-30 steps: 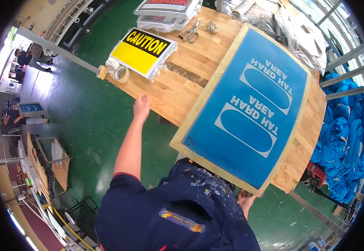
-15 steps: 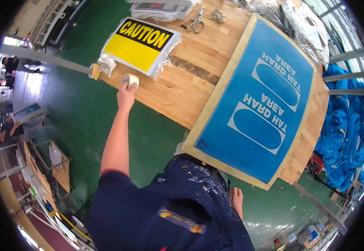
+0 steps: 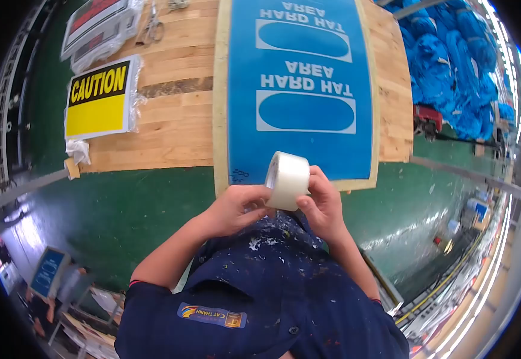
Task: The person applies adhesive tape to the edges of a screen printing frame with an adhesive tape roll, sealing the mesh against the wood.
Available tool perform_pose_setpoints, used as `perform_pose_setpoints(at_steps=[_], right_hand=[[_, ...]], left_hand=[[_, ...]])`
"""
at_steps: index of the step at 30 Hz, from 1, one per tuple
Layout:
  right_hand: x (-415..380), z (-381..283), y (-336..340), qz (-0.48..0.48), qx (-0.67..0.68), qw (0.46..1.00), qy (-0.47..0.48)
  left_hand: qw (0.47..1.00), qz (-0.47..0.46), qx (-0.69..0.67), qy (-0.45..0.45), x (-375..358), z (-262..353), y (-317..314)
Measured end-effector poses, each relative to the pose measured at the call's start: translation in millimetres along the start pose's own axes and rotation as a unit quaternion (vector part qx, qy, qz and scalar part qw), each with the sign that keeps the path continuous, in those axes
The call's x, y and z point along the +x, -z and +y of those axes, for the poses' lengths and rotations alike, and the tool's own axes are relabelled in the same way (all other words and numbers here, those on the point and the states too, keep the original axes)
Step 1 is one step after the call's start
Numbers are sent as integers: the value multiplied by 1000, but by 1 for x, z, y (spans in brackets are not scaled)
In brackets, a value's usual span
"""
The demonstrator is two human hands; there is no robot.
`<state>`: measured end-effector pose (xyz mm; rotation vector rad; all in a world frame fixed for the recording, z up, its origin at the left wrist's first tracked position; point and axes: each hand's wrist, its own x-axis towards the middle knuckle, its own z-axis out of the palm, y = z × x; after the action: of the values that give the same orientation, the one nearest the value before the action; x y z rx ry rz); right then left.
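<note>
Roll of clear packing tape [image 3: 287, 179]: gripped between left hand [image 3: 233, 209] and right hand [image 3: 323, 206], just off tabletop [image 3: 170, 128] near edge, before blue screen frame [image 3: 299, 90]. Step: probably locating tape end; next likely calls for peeling.

Lighting: bright, even daylight. Glare on green floor [image 3: 428, 221]. Strong fisheye bending, black corners; edges soft.
</note>
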<state>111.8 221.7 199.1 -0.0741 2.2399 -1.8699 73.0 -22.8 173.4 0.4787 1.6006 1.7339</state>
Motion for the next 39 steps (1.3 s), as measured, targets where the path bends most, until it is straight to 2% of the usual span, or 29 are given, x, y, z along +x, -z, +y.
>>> perform_pose_setpoints(at_steps=[1,4,7,11,12,15,17,20,21,24,26,29,32,38,39], right_hand=[[-1,-7,0,0,-40,999,24],[-6,-8,-4,2,-159,982,100],[-14,-7,2,33,-117,986,111],[-23,6,33,16,-23,990,139],[-24,6,40,22,-26,990,140],[-23,3,66,25,-31,988,152],[-22,7,86,12,-22,984,179],[-30,25,132,-72,66,989,111],[-29,29,147,-83,54,987,125],[-26,44,184,-104,20,980,171],[-25,52,203,-106,-5,972,211],[-31,57,227,-123,56,976,171],[-28,59,242,-127,42,965,224],[-26,48,253,-54,-24,963,263],[-28,46,253,-44,-2,969,243]], left_hand=[[999,-26,44,3,3,3,1],[999,18,-31,22,4,3,-1],[995,37,95,-19,13,28,-11],[987,42,146,-53,24,33,-39],[986,50,143,-65,30,36,-46],[993,77,82,-30,42,46,-67],[987,93,127,-34,55,51,-86],[977,108,183,-36,78,51,-121],[973,108,202,-37,87,50,-132],[982,131,135,-29,105,40,-162],[974,178,136,-5,121,43,-186],[970,215,115,6,134,48,-216],[966,225,130,2,143,52,-228],[965,231,120,-24,159,51,-230],[964,235,119,-32,163,53,-229]])
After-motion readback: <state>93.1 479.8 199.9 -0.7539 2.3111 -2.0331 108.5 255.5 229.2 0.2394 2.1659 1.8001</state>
